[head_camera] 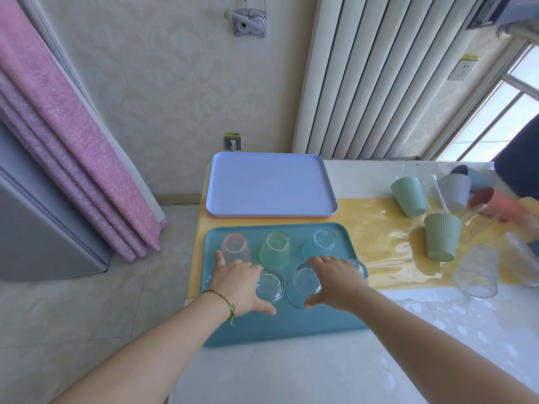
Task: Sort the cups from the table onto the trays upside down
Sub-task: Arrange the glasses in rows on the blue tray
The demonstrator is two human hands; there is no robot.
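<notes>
On the desk [320, 374], the teal tray [277, 328] lies nearest, with the lavender tray [271, 185] beyond it. Both arms reach forward, palms down, fingers spread. The left hand [239, 284] brackets the left clear cup [271, 287] between thumb and forefinger, and the right hand [338, 282] likewise the right clear cup [304, 282]; whether either actually grips cannot be told. Two further clear cups are largely hidden by the hands. Tinted cups [275, 249] stand inverted in the far row. Unsorted cups [437, 237] lie at right, some cut off.

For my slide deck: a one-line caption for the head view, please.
Left hand and right hand over upturned glasses on the teal tray; lilac tray bare, more cups on the table.
</notes>
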